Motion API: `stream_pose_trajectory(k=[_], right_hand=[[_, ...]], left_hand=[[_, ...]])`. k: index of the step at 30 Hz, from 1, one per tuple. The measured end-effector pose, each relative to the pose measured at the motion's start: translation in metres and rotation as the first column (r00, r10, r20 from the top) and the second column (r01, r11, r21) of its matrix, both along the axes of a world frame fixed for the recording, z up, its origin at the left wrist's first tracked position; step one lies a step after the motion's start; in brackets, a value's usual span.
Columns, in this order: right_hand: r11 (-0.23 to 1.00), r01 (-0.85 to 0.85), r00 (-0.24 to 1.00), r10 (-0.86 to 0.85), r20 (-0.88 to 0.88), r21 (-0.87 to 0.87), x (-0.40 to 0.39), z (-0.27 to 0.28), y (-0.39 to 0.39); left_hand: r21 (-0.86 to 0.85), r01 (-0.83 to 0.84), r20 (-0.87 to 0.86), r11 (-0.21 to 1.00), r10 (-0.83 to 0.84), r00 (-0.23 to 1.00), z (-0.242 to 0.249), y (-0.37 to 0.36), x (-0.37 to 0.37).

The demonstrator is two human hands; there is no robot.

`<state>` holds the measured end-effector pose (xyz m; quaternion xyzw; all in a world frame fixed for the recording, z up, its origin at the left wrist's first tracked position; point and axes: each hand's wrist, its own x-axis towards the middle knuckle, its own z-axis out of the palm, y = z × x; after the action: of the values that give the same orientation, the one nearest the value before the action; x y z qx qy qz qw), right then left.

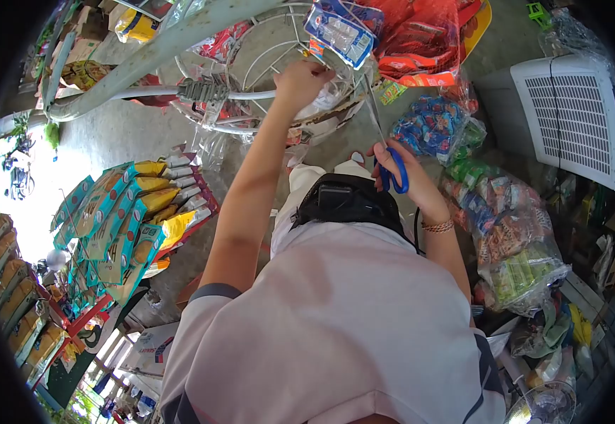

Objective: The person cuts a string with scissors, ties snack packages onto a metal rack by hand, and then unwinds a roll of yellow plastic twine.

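Note:
My right hand (401,160) grips a pair of scissors (394,174) by the blue handles, the long metal blades pointing up toward the rack. My left hand (303,86) reaches over a round white wire rack (247,44) with its fingers curled together; whatever they pinch is too small to make out. Beneath that hand lies crumpled clear plastic (327,97). Just beyond it, blue-and-white packets (339,32) hang at the rack's edge. Red packets in netting (420,42) hang to their right, above the scissor blades.
A thick metal pole (145,60) crosses the upper left. Teal and yellow snack packs (120,219) hang at left. To the right are bagged blue packets (431,131), a large bag of assorted packets (509,233) and a white grilled appliance (572,116).

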<state>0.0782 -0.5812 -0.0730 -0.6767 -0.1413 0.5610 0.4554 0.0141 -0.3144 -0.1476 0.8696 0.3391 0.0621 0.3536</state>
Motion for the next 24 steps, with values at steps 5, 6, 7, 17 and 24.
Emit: stream_pose_trajectory(k=[5,6,7,17,24], right_hand=[[0.999,0.01,0.999,-0.008,-0.046,0.045,0.002,-0.008,-0.006],[0.998,0.021,0.998,-0.018,-0.056,0.051,0.002,-0.008,-0.007],[0.998,0.033,0.997,-0.029,-0.066,0.055,0.002,-0.008,-0.007],[0.995,0.074,0.992,-0.065,-0.112,0.073,0.002,-0.016,-0.008],[0.997,0.056,0.996,-0.052,-0.07,0.052,0.001,-0.016,-0.005]], left_hand=[[-0.068,-0.014,0.125,0.998,0.022,0.992,0.005,0.009,-0.001],[-0.073,-0.032,0.136,0.997,0.041,0.99,0.003,0.011,-0.001],[-0.08,-0.049,0.145,0.996,0.06,0.988,-0.001,0.012,0.0],[-0.009,-0.057,0.164,0.998,0.057,0.985,0.029,-0.004,0.013],[0.369,0.079,0.105,0.926,-0.126,0.986,0.012,-0.028,0.006]])
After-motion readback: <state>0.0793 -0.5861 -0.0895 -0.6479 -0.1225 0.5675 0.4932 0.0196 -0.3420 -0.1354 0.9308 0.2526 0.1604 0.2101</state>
